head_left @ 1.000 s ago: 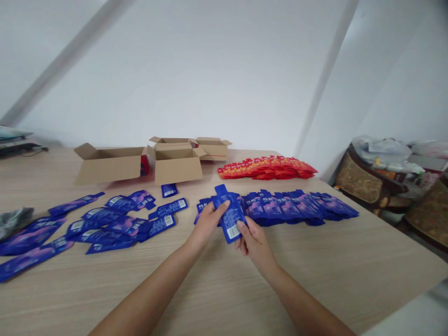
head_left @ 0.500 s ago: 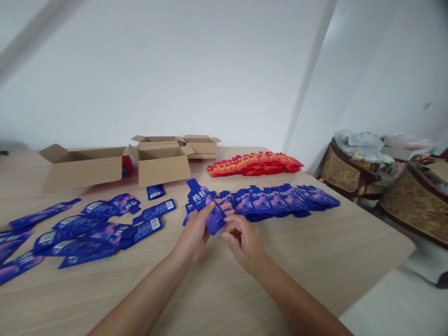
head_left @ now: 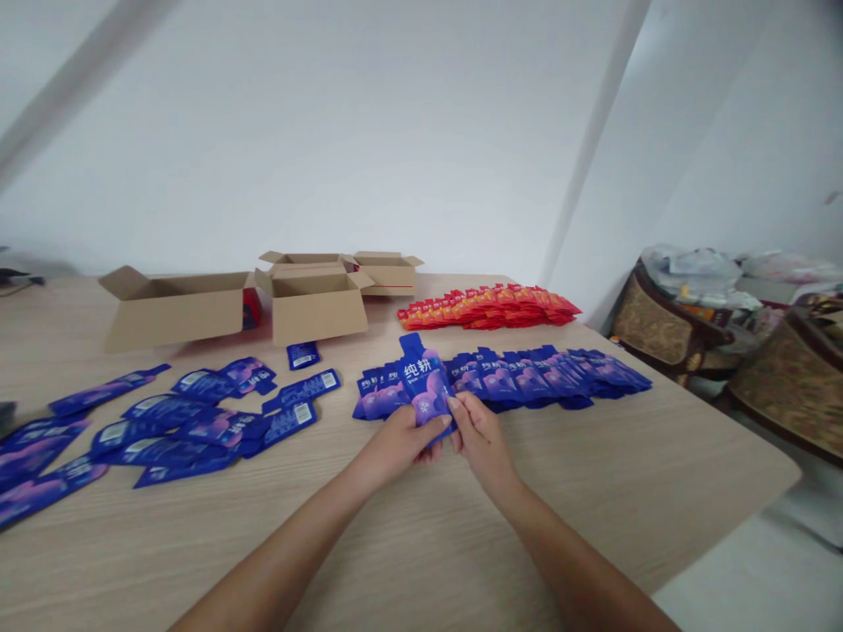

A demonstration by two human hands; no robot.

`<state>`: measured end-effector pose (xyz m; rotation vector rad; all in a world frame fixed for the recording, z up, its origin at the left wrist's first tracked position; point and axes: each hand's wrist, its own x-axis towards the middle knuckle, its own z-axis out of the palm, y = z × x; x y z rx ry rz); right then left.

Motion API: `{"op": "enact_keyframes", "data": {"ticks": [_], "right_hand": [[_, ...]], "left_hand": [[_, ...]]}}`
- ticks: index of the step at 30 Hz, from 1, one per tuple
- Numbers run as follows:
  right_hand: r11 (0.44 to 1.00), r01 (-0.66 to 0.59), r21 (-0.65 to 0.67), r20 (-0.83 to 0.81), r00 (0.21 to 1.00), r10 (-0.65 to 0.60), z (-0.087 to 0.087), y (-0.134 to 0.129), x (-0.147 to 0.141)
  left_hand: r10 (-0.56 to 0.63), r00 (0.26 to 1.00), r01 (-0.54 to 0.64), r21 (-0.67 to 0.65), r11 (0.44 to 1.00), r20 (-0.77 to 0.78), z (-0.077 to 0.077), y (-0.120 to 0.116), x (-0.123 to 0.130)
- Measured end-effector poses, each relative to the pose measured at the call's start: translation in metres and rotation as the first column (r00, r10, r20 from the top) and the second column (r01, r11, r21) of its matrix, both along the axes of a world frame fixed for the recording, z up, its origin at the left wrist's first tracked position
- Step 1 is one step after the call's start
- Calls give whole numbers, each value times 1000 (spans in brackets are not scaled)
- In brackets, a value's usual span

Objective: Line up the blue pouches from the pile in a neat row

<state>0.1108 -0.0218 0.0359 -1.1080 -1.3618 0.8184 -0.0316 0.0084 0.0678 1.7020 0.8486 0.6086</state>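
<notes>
Between both hands I hold a blue and purple spouted-shape pouch (head_left: pixel 423 376), its narrow neck pointing up and its printed front facing me. My left hand (head_left: pixel 409 437) grips its lower left side, thumb across the front. On the lower right edge, my right hand (head_left: pixel 475 430) pinches it between thumb and fingers. Just behind lies a long overlapping row of matching blue pouches (head_left: pixel 527 376), running off to the right. More blue pouches (head_left: pixel 198 430) are scattered loosely on the left, some showing barcodes.
Open cardboard boxes (head_left: pixel 320 318) stand at the back of the wooden table (head_left: pixel 369 544). A row of overlapping red pouches (head_left: pixel 491 307) lies behind the blue row. Patterned armchairs (head_left: pixel 652 312) loaded with plastic bags (head_left: pixel 698 272) are beyond the table's right edge.
My right hand has closed onto the pouch's lower right edge. The pouch has turned more upright and faces me. The view has shifted slightly left.
</notes>
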Motion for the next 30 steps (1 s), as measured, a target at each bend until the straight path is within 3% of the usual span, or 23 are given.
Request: {"op": "enact_keyframes", "data": {"ticks": [4, 8, 11, 14, 17, 20, 24, 30], "right_hand": [[998, 49, 46, 66, 996, -52, 7, -7, -1], [977, 163, 137, 166, 969, -185, 27, -11, 19], [923, 356, 144, 71, 927, -368, 41, -2, 73], [879, 473, 60, 33, 879, -475, 44, 14, 155], [883, 460, -94, 155, 883, -444, 37, 28, 232], [860, 469, -202, 313, 863, -397, 25, 37, 281], [834, 472, -286, 478, 825, -303, 10, 44, 305], [798, 506, -327, 589, 769, -247, 1, 49, 309]], "left_hand": [[115, 990, -114, 19, 993, -76, 6, -8, 6], [111, 992, -107, -74, 992, 53, 8, -13, 12], [104, 993, -98, -89, 991, 60, 11, -6, 6], [183, 983, -180, -78, 981, 32, 19, 5, -6], [213, 976, -211, -55, 976, 38, 25, 13, -14], [221, 974, -219, -48, 975, 50, 27, 18, -17], [231, 972, -228, -78, 971, 40, 21, 27, -21], [236, 971, -233, -92, 968, 25, 14, 36, -27]]}}
